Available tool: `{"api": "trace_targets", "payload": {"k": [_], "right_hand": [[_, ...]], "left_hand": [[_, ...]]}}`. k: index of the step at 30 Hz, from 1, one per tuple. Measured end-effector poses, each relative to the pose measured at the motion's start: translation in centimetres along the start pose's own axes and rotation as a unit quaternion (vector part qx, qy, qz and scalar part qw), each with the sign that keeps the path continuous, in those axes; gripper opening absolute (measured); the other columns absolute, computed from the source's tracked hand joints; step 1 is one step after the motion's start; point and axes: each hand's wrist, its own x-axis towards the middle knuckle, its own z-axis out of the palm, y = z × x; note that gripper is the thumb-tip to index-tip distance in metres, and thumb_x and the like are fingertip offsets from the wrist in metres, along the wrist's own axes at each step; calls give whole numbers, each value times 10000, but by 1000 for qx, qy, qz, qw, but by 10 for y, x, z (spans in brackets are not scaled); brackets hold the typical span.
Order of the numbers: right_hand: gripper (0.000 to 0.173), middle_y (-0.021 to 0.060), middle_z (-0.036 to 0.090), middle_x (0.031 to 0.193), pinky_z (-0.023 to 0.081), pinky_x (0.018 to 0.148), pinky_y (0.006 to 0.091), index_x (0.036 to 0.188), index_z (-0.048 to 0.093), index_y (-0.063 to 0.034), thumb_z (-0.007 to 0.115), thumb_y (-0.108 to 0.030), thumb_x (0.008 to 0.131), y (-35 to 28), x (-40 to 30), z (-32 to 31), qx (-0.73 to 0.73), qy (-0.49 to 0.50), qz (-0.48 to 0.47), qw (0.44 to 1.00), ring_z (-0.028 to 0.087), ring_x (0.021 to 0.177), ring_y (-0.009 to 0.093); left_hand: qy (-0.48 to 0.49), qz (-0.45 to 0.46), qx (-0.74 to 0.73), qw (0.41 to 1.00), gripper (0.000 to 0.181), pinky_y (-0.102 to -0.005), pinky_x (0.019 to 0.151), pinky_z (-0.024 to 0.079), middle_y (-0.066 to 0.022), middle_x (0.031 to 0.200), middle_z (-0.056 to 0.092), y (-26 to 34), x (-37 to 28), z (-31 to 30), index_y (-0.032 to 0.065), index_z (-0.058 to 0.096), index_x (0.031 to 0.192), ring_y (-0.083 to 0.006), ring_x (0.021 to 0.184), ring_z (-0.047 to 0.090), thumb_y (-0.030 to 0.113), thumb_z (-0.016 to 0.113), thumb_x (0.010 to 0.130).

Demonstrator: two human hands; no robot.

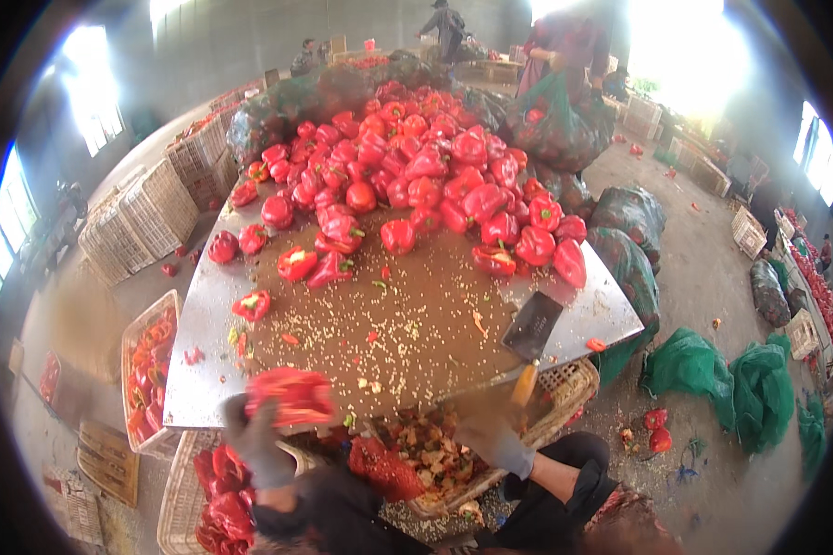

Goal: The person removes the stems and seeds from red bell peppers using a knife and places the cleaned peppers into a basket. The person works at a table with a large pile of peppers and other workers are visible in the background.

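Gloved, my left hand is at the table's near left edge, its fingers around a red bell pepper blurred by motion. My right hand, also gloved and blurred, is over a basket of pepper cores below the table edge; whether it holds anything is unclear. Beside it a cleaver lies on the metal table, its yellow handle jutting over the edge. Seeds are strewn over the brown board. A large heap of red bell peppers covers the far part, and a few cut ones lie nearer.
Plastic crates of red peppers stand at the left, one beside my left arm. Filled mesh sacks and green netting lie on the floor at the right. Past the heap a person handles a filled green net sack.
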Motion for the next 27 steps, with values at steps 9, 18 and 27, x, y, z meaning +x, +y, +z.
{"api": "trace_targets", "payload": {"k": [9,18,27], "right_hand": [[96,80,590,680,409,514,273,910,611,27,583,-59,878,-37,53,-61,43,240,19,970,534,580,117],[102,101,618,730,476,584,263,919,613,33,601,-51,863,10,64,-80,65,412,35,908,603,643,117],[102,111,658,744,479,597,261,904,633,34,618,-45,841,18,52,-101,141,342,158,916,622,655,121]], "left_hand": [[-29,166,521,837,290,-370,629,475,-119,863,548,46,-2,-89,50,560,952,-263,698,569,41,678,687],[-390,252,421,779,332,-453,745,489,-148,1015,577,-74,3,199,85,573,1025,-360,917,579,228,680,746],[-399,309,522,687,417,-490,947,401,-223,1264,397,-140,18,417,94,528,1141,-412,1183,424,215,619,752]]}}
